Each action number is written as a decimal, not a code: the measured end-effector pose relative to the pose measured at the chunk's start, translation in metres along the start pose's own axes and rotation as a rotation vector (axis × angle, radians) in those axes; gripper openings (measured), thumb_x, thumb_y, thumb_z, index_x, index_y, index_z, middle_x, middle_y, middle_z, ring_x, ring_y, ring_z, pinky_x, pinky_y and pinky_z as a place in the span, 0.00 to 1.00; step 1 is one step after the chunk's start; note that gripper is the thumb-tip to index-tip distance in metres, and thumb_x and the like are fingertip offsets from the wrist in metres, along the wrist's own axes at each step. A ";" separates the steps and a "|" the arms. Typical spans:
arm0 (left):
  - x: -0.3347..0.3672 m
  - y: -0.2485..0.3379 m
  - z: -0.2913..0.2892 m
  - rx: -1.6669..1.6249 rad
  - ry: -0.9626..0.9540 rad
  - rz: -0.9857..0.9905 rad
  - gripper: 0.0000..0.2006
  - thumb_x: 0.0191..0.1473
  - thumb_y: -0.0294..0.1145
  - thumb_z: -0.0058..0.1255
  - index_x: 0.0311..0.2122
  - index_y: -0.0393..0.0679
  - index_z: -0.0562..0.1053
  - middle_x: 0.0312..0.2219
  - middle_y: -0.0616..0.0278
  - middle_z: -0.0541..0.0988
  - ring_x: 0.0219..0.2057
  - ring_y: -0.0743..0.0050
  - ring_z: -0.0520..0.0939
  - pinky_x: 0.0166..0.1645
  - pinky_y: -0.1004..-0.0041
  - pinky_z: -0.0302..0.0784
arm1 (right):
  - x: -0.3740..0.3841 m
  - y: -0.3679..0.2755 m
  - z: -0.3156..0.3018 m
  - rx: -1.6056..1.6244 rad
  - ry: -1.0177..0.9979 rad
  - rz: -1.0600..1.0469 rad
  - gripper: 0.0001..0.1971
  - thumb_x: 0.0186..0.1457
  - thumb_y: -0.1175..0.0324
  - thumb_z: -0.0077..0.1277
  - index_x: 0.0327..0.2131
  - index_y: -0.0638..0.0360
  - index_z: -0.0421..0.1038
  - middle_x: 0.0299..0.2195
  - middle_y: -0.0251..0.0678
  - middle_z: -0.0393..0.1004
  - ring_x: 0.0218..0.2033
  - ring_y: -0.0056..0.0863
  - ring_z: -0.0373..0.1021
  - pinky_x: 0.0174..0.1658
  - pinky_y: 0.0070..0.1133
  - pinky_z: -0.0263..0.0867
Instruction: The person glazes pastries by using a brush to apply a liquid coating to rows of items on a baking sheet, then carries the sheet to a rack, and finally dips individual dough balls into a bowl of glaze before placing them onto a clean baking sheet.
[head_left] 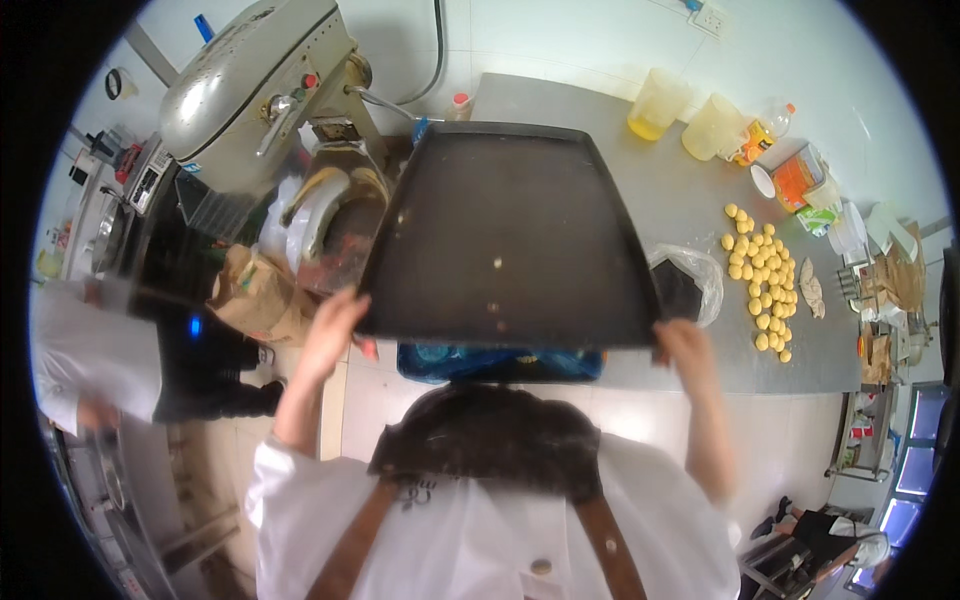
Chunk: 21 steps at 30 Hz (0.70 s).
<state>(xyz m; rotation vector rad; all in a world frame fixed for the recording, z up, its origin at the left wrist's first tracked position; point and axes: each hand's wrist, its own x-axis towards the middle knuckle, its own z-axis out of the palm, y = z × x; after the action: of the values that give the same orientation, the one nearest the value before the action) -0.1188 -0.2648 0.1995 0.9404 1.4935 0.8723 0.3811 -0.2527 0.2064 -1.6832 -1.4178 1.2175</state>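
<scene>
Two hands, left hand (335,325) at eight o'clock and right hand (683,345) at four, are clamping the black baking tray (510,235) above the steel counter (640,180) (crumbs clinging), so we are keeping it level.

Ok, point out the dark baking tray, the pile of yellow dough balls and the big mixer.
dark baking tray (510,235), head view, middle of its flat bottom.
yellow dough balls (762,280), head view, centre of the pile.
mixer (250,85), head view, its grey metal head.
</scene>
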 end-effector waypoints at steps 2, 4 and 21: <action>0.003 -0.038 0.008 0.259 -0.029 0.030 0.13 0.64 0.32 0.45 0.43 0.31 0.71 0.25 0.56 0.78 0.13 0.75 0.77 0.19 0.77 0.73 | -0.006 0.053 0.012 -0.146 -0.082 0.044 0.17 0.61 0.58 0.52 0.23 0.59 0.73 0.17 0.30 0.74 0.18 0.19 0.67 0.24 0.21 0.62; 0.010 -0.066 0.011 0.352 -0.116 0.008 0.13 0.64 0.34 0.44 0.41 0.32 0.71 0.19 0.58 0.77 0.12 0.73 0.78 0.18 0.74 0.72 | -0.006 0.087 0.028 -0.186 -0.145 0.061 0.18 0.61 0.58 0.52 0.22 0.60 0.73 0.17 0.31 0.74 0.20 0.21 0.69 0.26 0.23 0.64; 0.155 -0.068 0.064 1.071 0.279 0.708 0.25 0.54 0.45 0.56 0.55 0.44 0.72 0.49 0.54 0.74 0.56 0.51 0.70 0.60 0.56 0.65 | 0.160 0.030 0.109 -0.700 0.161 -0.410 0.22 0.54 0.49 0.58 0.35 0.62 0.75 0.33 0.49 0.77 0.38 0.45 0.74 0.41 0.37 0.68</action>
<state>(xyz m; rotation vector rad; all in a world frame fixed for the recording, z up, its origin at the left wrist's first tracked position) -0.0723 -0.1494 0.0673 2.3040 1.9190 0.6495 0.2929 -0.1156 0.0970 -1.7258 -2.0988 0.3585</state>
